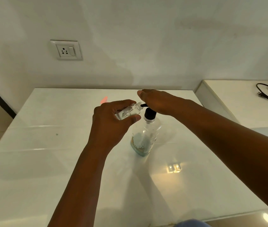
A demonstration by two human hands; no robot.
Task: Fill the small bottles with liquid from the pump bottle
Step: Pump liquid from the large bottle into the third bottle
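Small bottle (130,110) pinched by left hand (112,123), mouth at nozzle, right hand (157,102) seemingly flat atop pump bottle (146,135).

The pump bottle (144,136) at the centre is clear, its pump head (150,113) and spout black, with a pale blue-green tint pooled at its base and a ragged tan-and-white label remnant low on its 9 o'clock side. The small bottle (129,111) at 11 o'clock of it is clear glass with faint whitish markings (too blurred to read). The table (48,161) is glossy white, with a pinkish-red smear (104,100) toward 11 o'clock and a small dark speck (57,134) at 9 o'clock. The wall socket (66,50) at 11 o'clock is white with dark holes; a black cable (267,98) lies at 2 o'clock
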